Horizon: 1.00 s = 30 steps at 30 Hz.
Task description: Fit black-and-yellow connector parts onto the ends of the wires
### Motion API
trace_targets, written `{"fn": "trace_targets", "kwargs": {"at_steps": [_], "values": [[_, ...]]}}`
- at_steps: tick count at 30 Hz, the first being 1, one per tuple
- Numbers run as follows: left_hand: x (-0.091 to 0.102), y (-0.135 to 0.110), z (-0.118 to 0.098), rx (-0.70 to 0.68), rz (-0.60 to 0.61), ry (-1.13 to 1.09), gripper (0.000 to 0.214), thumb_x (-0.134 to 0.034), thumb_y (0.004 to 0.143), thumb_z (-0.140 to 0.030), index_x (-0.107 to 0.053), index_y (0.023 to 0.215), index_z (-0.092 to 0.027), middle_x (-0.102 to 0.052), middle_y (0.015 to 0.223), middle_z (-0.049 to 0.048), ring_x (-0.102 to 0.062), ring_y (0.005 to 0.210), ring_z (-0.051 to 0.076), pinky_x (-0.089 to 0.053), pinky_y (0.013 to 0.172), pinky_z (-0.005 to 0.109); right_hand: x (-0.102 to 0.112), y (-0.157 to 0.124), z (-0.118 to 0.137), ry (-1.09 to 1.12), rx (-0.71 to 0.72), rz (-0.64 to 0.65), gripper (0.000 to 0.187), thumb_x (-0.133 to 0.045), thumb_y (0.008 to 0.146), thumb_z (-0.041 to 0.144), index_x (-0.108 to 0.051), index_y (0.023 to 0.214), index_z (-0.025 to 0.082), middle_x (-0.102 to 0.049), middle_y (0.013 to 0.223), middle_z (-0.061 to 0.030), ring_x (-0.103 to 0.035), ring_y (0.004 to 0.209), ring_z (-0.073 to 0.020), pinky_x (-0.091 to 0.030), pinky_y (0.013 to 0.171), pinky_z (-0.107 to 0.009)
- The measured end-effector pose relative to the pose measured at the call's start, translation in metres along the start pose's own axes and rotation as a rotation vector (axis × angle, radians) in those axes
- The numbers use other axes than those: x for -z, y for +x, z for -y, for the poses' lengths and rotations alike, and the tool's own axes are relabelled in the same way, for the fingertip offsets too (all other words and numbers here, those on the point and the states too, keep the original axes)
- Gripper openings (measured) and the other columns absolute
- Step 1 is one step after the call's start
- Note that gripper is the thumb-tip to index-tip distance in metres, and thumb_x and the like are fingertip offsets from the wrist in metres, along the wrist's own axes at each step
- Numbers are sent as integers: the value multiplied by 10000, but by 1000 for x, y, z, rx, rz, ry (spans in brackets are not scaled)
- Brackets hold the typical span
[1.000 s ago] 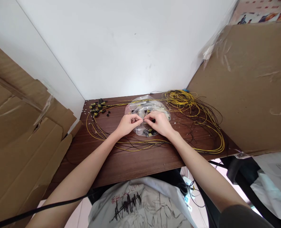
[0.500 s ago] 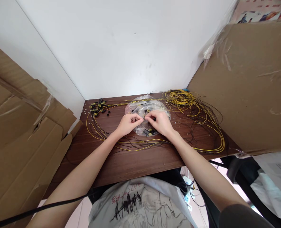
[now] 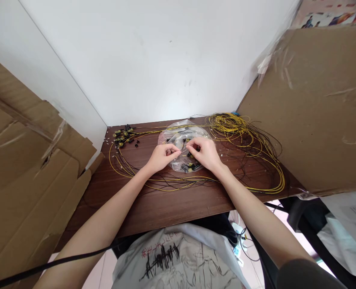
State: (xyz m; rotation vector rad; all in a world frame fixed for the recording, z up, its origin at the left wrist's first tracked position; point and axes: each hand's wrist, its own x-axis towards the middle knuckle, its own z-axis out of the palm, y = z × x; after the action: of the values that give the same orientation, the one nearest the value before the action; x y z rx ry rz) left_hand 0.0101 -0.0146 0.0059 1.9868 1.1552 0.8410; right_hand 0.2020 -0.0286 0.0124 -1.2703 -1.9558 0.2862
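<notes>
My left hand (image 3: 162, 156) pinches what looks like the end of a thin wire between thumb and index finger, above a round clear plastic-covered disc (image 3: 180, 164). Just right of it, my right hand (image 3: 205, 151) is also closed in a pinch; what its fingertips hold is too small to make out. A small gap lies between the two sets of fingertips. On the disc lie several small black and yellow connectors (image 3: 191, 166), partly hidden by my right hand. Yellow and black wires (image 3: 178, 190) loop across the table around the disc.
A pile of black and yellow connector ends (image 3: 124, 135) sits at the table's back left. Tangled yellow wire (image 3: 227, 124) is heaped at the back right. Cardboard panels (image 3: 24, 168) flank the brown table (image 3: 172, 210), with a white wall (image 3: 166, 60) behind.
My right hand's fingertips have drawn slightly right and up, away from the left fingertips, widening the gap. My left hand stays almost still, its pinch kept.
</notes>
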Motion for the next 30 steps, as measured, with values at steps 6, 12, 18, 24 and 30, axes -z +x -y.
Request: {"fn": "trace_targets", "kwargs": {"at_steps": [6, 12, 18, 24, 30], "values": [[0, 0, 0, -4, 2, 9, 264, -602, 777, -366, -697, 789, -120, -566, 551, 2, -344, 478, 77, -261, 481, 204, -3, 0, -1, 22, 17, 55, 99, -583, 825, 227, -670, 801, 187, -678, 771, -25, -602, 711, -158, -429, 684, -271], [1, 0, 0, -4, -1, 5, 257, -603, 772, -363, -697, 780, -124, -518, 528, -14, -343, 484, 80, -260, 483, 207, -5, -1, -1, 48, 47, 87, 114, -595, 832, 266, -666, 794, 186, -669, 771, -20, -585, 698, -147, -412, 647, -255], [0, 0, 1, -11, -9, -14, 243, -609, 758, -354, -694, 774, -127, -440, 511, -33, -331, 492, 80, -250, 481, 205, -5, -3, 2, 14, 53, 147, 158, -567, 857, 275, -668, 777, 183, -661, 770, -27, -574, 708, -146, -402, 651, -251], [0, 1, 2, -1, -6, 2, 245, -599, 766, -347, -700, 795, -125, -422, 496, -37, -322, 490, 82, -251, 483, 206, -6, -2, 2, 14, 40, 127, 163, -566, 864, 275, -665, 773, 183, -674, 787, -31, -587, 727, -155, -410, 687, -260], [-1, 1, 1, -8, 8, 2, 266, -601, 774, -367, -702, 809, -123, -559, 571, 0, -346, 493, 81, -263, 482, 205, -5, -1, 2, -9, 19, 87, 157, -574, 859, 274, -669, 772, 185, -681, 776, -31, -589, 718, -162, -407, 685, -267]]}}
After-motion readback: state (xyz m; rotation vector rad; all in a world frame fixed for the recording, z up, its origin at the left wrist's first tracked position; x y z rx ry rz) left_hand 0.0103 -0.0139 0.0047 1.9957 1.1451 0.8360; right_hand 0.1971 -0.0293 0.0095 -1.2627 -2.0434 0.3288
